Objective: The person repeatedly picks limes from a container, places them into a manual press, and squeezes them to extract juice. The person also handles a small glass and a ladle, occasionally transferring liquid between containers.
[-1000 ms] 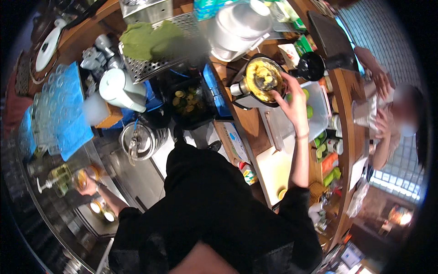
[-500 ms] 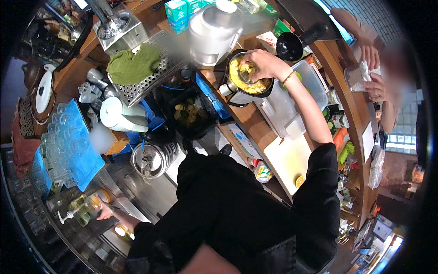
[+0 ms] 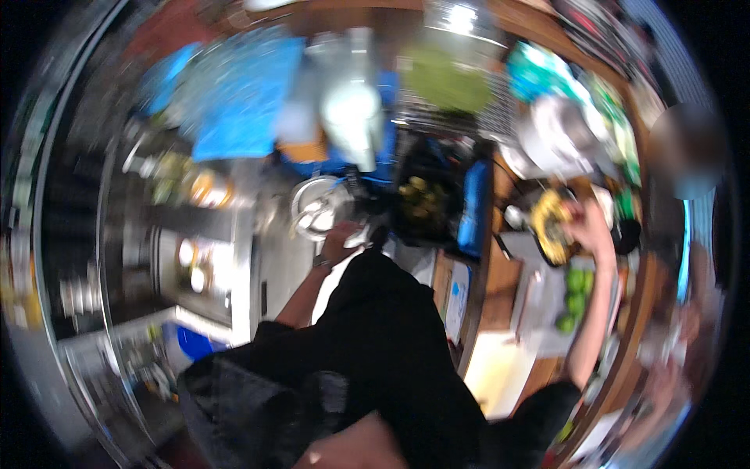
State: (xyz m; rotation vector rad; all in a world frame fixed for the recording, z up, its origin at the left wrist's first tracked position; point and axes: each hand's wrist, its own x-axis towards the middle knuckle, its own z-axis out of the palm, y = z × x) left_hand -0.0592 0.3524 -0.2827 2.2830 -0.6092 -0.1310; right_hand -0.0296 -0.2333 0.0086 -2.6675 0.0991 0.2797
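Note:
The picture is smeared by motion. My right hand (image 3: 591, 227) is at the rim of a round juicer bowl (image 3: 551, 223) lined with yellow fruit pulp. Its fingers are blurred against the pulp, so I cannot tell what they grip. My left hand (image 3: 339, 242) hangs low in the middle, over the floor beside a round metal container (image 3: 319, 208); its fingers are smeared too. Between the hands stands a black bin (image 3: 437, 227) with yellow scraps in it. A silver rounded appliance (image 3: 556, 134) sits just behind the juicer bowl.
Green limes (image 3: 576, 293) lie in a clear tub beside a pale cutting board (image 3: 497, 371). A green cloth (image 3: 449, 78) rests on a perforated metal tray. Glasses stand on a blue mat (image 3: 250, 117), near a white pitcher (image 3: 351, 109). Another person is across the counter (image 3: 637, 313).
The view has swung left. My left hand has come away from the bottles on the left counter to the middle, near the round metal container. My right hand has stayed at the juicer bowl.

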